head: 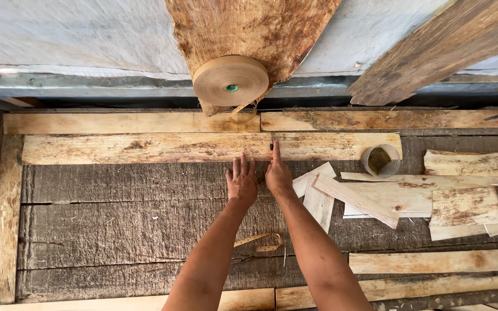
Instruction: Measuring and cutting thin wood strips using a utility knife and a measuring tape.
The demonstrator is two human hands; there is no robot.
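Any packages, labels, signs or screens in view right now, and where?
None in view: no package, label, sign or screen.
Closest thing: a big roll of plain brown tape, round with a green core, at the bench's far edge, unmarked.
A small tape roll, hollow and pale, lies right of the hands, unmarked.

Soft, even daylight fills the scene, bright without harsh glare. Both hands' grip area sits in clear focus: the left hand (241,183) and right hand (278,173) cast only faint, short shadows on the dark surface (128,201) just below them. Beyond the grip, the pale sheeting (76,34) is the brightest zone, close to washed out. The pale wood strips (145,148) under the fingertips reflect light strongly. Straight edges bow slightly toward the frame's borders, a wide-lens effect. No motion blur shows anywhere.
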